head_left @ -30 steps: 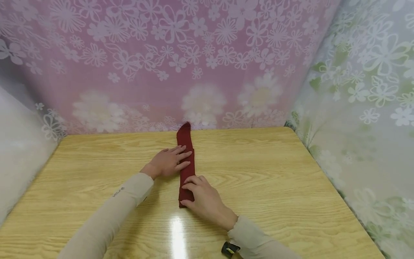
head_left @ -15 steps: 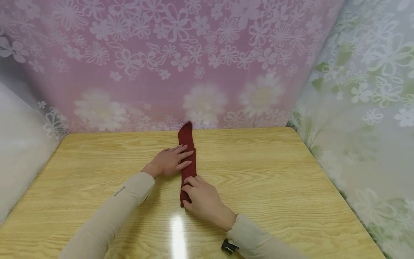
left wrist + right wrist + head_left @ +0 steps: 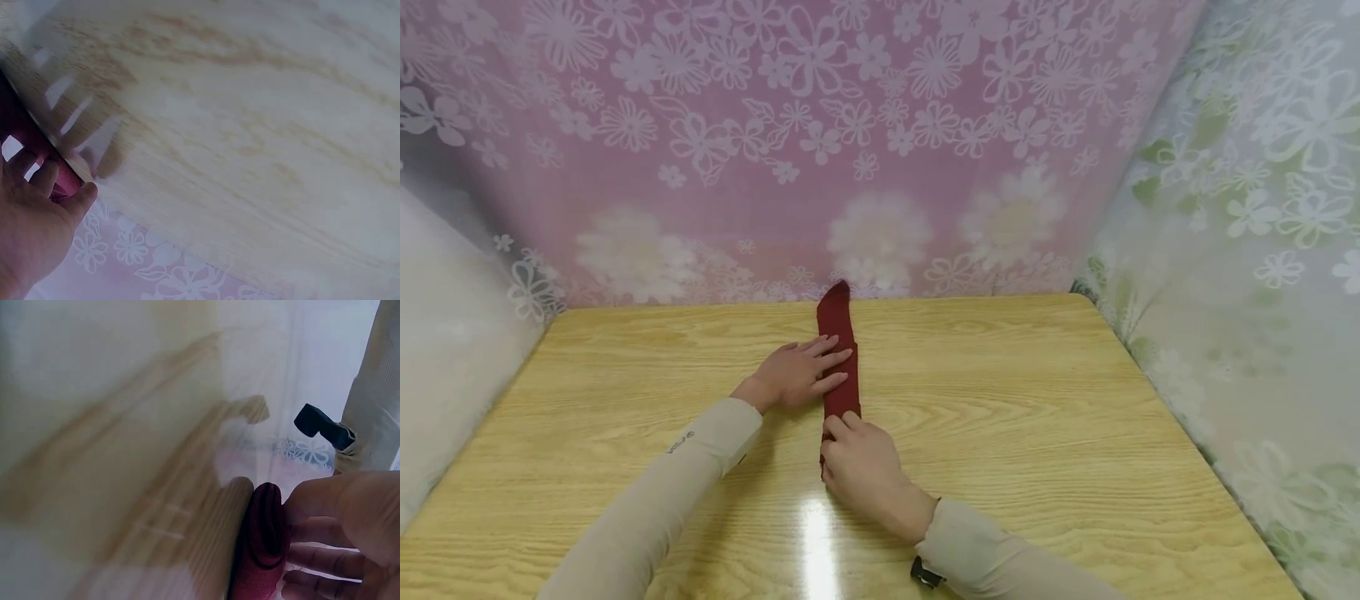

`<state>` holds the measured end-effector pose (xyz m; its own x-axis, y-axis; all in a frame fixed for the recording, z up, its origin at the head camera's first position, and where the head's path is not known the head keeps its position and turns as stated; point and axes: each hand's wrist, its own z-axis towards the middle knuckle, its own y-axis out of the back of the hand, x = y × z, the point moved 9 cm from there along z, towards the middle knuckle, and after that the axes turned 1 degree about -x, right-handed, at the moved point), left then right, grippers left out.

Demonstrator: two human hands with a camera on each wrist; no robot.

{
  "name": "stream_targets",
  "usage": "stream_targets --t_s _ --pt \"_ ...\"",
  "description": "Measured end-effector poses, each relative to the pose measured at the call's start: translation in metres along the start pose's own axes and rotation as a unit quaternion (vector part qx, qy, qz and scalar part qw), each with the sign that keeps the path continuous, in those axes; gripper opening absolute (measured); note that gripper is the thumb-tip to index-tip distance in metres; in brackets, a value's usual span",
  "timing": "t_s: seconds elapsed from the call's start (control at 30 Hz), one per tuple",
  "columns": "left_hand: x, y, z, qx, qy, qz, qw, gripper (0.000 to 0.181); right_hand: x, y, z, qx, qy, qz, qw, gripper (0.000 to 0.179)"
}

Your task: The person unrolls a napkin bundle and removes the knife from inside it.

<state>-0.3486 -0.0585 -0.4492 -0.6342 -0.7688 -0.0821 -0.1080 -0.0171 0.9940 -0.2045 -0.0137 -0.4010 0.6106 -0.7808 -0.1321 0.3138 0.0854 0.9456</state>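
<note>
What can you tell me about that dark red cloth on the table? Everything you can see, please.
The dark red cloth looks like plain fabric, folded into a long, narrow strip. It lies on the wood-grain table, pointing away from the person, its tapered tip reaching the far edge. The right wrist view shows layers folded together at one end. The left hand rests with fingers spread across its middle; the right hand curls over its near end, partly hiding it.

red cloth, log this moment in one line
red cloth: folded strip on table | left hand: spread across it | right hand: curled on near end
</note>
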Motion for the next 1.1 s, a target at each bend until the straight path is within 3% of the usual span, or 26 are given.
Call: stream_targets --t_s 0.23,0.43,0.6,0.67,0.87,1.1 --pt "-0.001 0.002 0.0 -0.002 -0.002 -0.001 1.0 0.057 -0.012 -0.005 -0.002 0.007 -0.027 0.096 0.995 0.008" --pt "-0.001 0.001 -0.002 0.005 0.003 -0.007 1.0 0.057 -0.016 -0.005 -0.004 -0.002 -0.025 0.132 0.991 0.011" --pt "-0.002 0.002 -0.001 0.004 0.002 -0.01 0.9999 0.057 -0.023 -0.008 -0.005 0.013 -0.043 0.167 0.9849 0.013" --pt "-0.002 0.001 0.0 0.002 0.0 -0.012 0.9999 0.057 -0.027 -0.01 -0.005 0.023 -0.058 0.2 0.9777 0.014" --pt "-0.002 0.0 0.002 -0.004 -0.007 -0.014 0.9999 0.058 -0.044 -0.014 -0.008 0.039 -0.118 0.314 0.9413 0.014" --pt "0.0 -0.003 0.0 0.003 0.002 -0.012 0.9999 0.058 -0.045 -0.014 -0.012 0.021 -0.119 0.343 0.9315 0.015"
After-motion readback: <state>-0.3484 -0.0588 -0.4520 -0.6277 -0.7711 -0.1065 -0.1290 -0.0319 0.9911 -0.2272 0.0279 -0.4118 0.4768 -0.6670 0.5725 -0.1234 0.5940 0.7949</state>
